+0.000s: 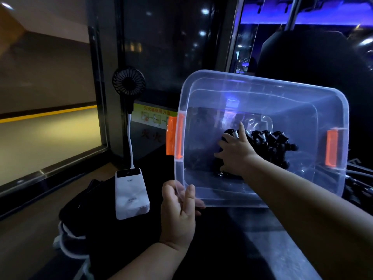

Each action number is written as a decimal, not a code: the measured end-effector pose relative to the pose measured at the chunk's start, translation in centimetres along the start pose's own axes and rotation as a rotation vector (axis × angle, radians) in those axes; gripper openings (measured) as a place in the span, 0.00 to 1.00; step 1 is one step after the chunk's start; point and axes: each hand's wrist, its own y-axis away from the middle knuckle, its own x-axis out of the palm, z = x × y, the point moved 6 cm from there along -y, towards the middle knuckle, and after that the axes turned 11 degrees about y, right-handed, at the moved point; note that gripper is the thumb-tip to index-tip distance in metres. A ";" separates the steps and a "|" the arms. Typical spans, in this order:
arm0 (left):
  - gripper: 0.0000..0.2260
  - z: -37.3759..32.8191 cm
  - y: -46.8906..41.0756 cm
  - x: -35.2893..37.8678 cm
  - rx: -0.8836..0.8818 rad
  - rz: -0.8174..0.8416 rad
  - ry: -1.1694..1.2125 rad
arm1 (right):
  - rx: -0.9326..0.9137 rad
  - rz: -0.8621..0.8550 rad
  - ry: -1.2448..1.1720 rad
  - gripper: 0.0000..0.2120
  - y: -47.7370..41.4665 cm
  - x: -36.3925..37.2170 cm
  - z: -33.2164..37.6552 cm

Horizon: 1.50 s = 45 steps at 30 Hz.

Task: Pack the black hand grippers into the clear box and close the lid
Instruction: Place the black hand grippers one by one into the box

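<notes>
Clear box (262,93) gripped by left hand (178,211), right hand (238,152) on black hand grippers (270,142)

The box (262,93) sits ahead of both hands. The left hand (178,211) grips its near left corner; the right hand (236,152) reaches inside, resting on the hand grippers (270,142), which spread to its right. Left of the left hand lies a power bank (131,195), with a fan (128,80) standing beyond it.
</notes>
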 end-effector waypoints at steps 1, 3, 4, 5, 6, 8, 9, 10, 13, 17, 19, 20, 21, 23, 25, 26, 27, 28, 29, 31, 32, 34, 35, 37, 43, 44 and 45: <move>0.10 0.1 0.0 0.0 -0.001 0.003 0.003 | 0.006 -0.004 -0.013 0.24 0.0 0.3 0.0; 0.10 0.2 -0.1 -0.1 -0.002 0.003 0.003 | 0.017 -0.013 -0.030 0.25 0.1 0.9 0.0; 0.10 0.2 -0.1 -0.1 -0.003 0.002 0.004 | 0.020 -0.017 -0.033 0.26 0.1 1.2 0.1; 0.09 0.2 -0.1 -0.1 -0.002 0.001 0.008 | 0.024 -0.023 -0.032 0.26 0.1 1.4 0.1; 0.09 0.1 -0.1 -0.1 0.001 0.001 0.010 | 0.028 -0.030 -0.028 0.27 0.1 1.6 0.2; 0.09 0.1 -0.1 0.0 0.016 0.004 0.006 | 0.037 -0.044 -0.021 0.29 0.2 1.8 0.3; 0.09 0.1 -0.1 0.0 0.019 0.005 0.006 | 0.041 -0.048 -0.022 0.30 0.2 1.8 0.3; 0.09 0.1 -0.1 0.0 0.018 0.005 0.006 | 0.046 -0.050 -0.023 0.31 0.2 1.9 0.3; 0.11 0.1 0.0 0.0 0.020 0.000 0.002 | 0.057 -0.049 -0.025 0.34 0.2 1.8 0.3; 0.12 0.0 0.0 0.0 0.033 -0.006 0.003 | 0.070 -0.072 -0.055 0.35 0.4 1.6 0.2; 0.12 -0.1 -0.1 0.0 0.030 -0.009 0.003 | 0.087 -0.074 -0.091 0.35 0.9 1.4 0.1; 0.13 -0.1 0.0 0.1 0.025 -0.008 0.001 | 0.111 -0.086 -0.132 0.35 1.4 1.3 -0.2; 0.13 -0.1 -0.1 0.1 0.019 -0.008 -0.002 | 0.153 -0.113 -0.193 0.35 1.9 1.2 -0.6; 0.12 -0.1 -0.1 0.3 0.012 -0.007 -0.001 | 0.285 -0.193 -0.336 0.33 3.5 1.2 -1.8; 0.10 -0.2 -0.1 0.3 0.013 -0.016 -0.002 | 0.375 -0.225 -0.417 0.30 5.5 2.0 -2.5; 0.09 -0.3 0.0 0.4 0.013 -0.022 -0.004 | 0.378 -0.210 -0.425 0.30 6.4 2.6 -2.5; 0.08 -0.3 0.0 0.4 0.011 -0.027 -0.006 | 0.366 -0.188 -0.427 0.30 7.1 3.2 -2.3; 0.07 -0.3 0.0 0.4 0.007 -0.030 -0.012 | 0.358 -0.173 -0.436 0.31 7.5 3.5 -2.3; 0.07 -0.3 0.0 0.4 0.003 -0.031 -0.019 | 0.364 -0.174 -0.453 0.33 7.8 3.5 -2.4; 0.07 -0.3 0.0 0.4 -0.005 -0.031 -0.035 | 0.403 -0.198 -0.492 0.34 8.4 3.1 -3.0; 0.07 -0.3 0.0 0.4 -0.009 -0.033 -0.044 | 0.427 -0.209 -0.514 0.34 8.7 2.8 -3.3; 0.07 -0.4 0.0 0.5 -0.016 -0.035 -0.057 | 0.500 -0.232 -0.568 0.34 9.9 2.8 -3.9; 0.07 -0.4 0.0 0.5 -0.018 -0.036 -0.061 | 0.552 -0.238 -0.604 0.33 10.8 3.1 -4.2; 0.07 -0.4 0.0 0.5 -0.018 -0.041 -0.069 | 0.662 -0.229 -0.670 0.31 12.8 4.2 -4.9; 0.07 -0.4 0.0 0.5 -0.021 -0.056 -0.083 | 0.545 -0.136 -0.699 0.25 14.5 5.6 -4.8; 0.07 -0.4 0.0 0.5 -0.024 -0.053 -0.086 | 0.488 -0.119 -0.712 0.26 13.9 5.3 -4.5; 0.08 -0.4 0.0 0.5 -0.026 -0.052 -0.088 | 0.435 -0.100 -0.728 0.27 13.2 5.0 -4.2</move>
